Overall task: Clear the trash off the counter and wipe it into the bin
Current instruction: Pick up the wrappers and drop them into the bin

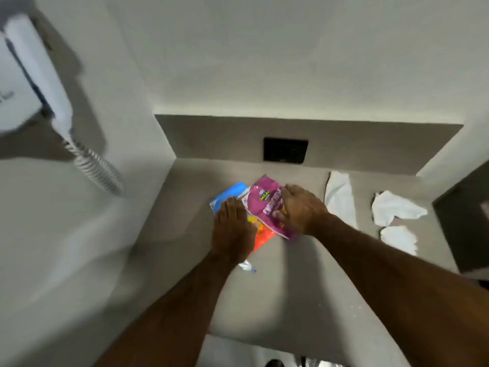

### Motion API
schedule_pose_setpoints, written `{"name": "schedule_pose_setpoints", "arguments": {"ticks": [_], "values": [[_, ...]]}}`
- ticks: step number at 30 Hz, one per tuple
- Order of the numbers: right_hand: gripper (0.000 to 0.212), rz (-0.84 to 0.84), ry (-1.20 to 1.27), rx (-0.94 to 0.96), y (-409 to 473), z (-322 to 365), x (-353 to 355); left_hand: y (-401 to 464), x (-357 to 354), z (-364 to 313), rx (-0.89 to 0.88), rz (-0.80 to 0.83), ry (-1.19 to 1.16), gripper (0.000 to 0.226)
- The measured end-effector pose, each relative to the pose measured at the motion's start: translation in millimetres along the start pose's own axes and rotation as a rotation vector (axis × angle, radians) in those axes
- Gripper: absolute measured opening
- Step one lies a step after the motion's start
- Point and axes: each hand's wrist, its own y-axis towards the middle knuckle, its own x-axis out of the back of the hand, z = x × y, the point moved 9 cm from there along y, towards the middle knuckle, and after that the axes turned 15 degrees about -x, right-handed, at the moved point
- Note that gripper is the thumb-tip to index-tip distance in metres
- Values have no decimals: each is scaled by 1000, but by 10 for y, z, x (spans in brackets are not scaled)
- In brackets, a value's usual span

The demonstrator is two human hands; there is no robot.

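A pink snack wrapper [260, 203] lies tilted on a grey counter [291, 287], and my right hand [301, 207] grips its right edge, thumb under, fingers over. Under it sit a blue wrapper [229, 193] and an orange-yellow wrapper [263, 238]. My left hand [232, 229] rests flat, fingers together, on the blue and orange wrappers. A small clear scrap with a blue bit [246, 267] lies just below my left wrist. Crumpled white tissues [340, 197] [394, 211] [399, 238] lie to the right on the counter.
A white wall phone with a coiled cord [39, 83] hangs on the left wall. A black socket plate [285, 151] is set in the back wall. A dark panel [465, 223] bounds the counter's right. The counter's front edge runs near the bottom.
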Motion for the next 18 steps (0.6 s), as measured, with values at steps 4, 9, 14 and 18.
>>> {"name": "schedule_pose_setpoints", "arguments": {"ticks": [4,9,14,18], "values": [[84,150,-124,-18,117,61,-455,7,-441,131,37,171,-15,73],[59,59,-147,-22,219,34,-421,39,-356,80,-43,122,69,46],[36,-67,90,-66,-139,-76,-187,-85,9,234,80,53,-329,51],[20,-272,609,-20,-1187,-292,259,-535,670,11,68,-200,-400,45]]}}
